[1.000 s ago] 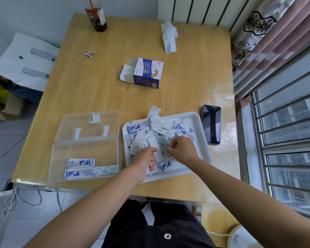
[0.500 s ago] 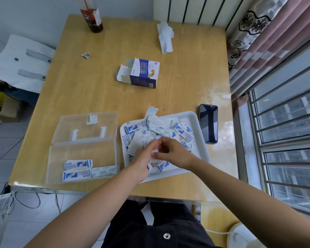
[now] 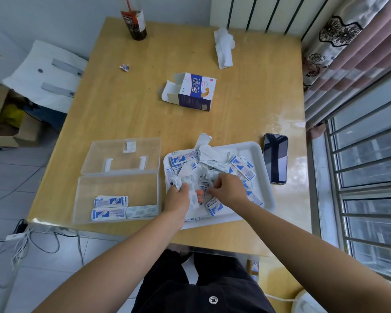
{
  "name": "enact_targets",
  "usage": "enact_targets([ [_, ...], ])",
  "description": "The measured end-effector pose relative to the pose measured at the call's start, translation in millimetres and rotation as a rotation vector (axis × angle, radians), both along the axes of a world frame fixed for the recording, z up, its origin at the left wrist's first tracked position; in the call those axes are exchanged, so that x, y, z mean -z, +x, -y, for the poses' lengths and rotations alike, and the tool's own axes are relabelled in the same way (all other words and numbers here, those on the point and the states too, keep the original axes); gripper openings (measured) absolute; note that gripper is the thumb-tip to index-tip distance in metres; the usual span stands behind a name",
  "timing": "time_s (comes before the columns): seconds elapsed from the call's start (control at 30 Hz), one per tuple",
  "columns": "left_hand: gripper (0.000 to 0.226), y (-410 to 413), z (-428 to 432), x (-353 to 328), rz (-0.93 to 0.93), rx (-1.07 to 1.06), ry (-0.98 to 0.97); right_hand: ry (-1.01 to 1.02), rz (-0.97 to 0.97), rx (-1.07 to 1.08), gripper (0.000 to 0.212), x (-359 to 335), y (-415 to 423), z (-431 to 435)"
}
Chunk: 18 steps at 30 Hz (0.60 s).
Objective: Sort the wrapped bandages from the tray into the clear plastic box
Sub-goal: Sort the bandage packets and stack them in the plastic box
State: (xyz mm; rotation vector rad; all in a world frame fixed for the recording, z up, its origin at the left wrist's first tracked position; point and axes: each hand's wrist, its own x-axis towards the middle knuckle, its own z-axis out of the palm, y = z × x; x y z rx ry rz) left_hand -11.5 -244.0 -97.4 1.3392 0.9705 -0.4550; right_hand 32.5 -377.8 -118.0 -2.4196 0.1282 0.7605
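Wrapped bandages (image 3: pixel 243 168) lay heaped in the white tray (image 3: pixel 246 147), with three more in the clear plastic box (image 3: pixel 122 186) just to its left. The left hand (image 3: pixel 177 198) curled round a small bunch of them, while the right hand (image 3: pixel 229 190) pinched one between its fingertips.

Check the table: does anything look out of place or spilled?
Nothing spilled. One paper piece pokes over the far rim of the tray, the bandage carton lies open on its side, and a crumpled scrap sits apart.
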Motion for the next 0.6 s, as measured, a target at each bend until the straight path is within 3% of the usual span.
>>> enact_targets([
  [0.23, 0.036, 4.3, 3.1, 7.6, -0.054, 0.04, 0.105, 0.266, 0.095, -0.106, 0.033, -19.8, -10.5, 8.3],
  [0.43, 0.024, 4.9, 5.0, 7.1, -0.051, -0.012, 0.081, 0.5, -0.017, 0.008, 0.016, -26.4, -16.7, 7.2],
  [0.6, 0.027, 2.1, 5.1, 5.6, -0.017, -0.07, 0.041, 0.578, -0.089, 0.088, 0.019, -32.8, -15.6, 10.8],
])
